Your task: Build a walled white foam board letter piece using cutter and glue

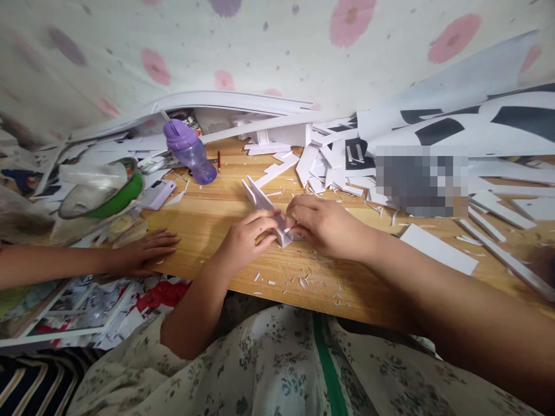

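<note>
A small white foam-board piece with upright walls (260,198) stands on the wooden table, between my hands. My left hand (248,238) grips its near left side, with the thumb and fingers closed around the edge. From the right, my right hand (323,225) pinches at the near end of the same piece; its fingertips are partly hidden against the board. Thin white shavings (303,278) lie on the wood just in front of both hands.
Another person's hand (150,252) rests flat on the table's left edge. Behind it are a green-rimmed bowl (135,193), a pale purple device (158,194) and a purple bottle (191,151). White board scraps (318,164) pile up behind and right; a white sheet (437,248) lies near my right forearm.
</note>
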`<action>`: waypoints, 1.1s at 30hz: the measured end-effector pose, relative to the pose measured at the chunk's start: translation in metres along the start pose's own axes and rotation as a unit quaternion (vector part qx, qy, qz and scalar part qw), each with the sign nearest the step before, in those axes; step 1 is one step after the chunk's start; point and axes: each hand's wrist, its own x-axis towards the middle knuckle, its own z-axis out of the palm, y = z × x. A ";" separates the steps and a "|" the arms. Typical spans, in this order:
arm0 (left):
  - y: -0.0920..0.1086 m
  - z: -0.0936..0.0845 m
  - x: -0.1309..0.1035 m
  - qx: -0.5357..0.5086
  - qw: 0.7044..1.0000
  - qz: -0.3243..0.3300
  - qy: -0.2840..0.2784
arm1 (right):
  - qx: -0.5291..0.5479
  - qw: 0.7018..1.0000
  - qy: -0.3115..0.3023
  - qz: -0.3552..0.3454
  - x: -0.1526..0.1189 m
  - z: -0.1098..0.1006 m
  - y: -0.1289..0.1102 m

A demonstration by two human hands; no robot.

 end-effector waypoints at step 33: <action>-0.003 0.003 -0.002 -0.012 0.999 0.027 0.029 | 0.103 0.994 -0.025 0.040 -0.001 -0.004 0.005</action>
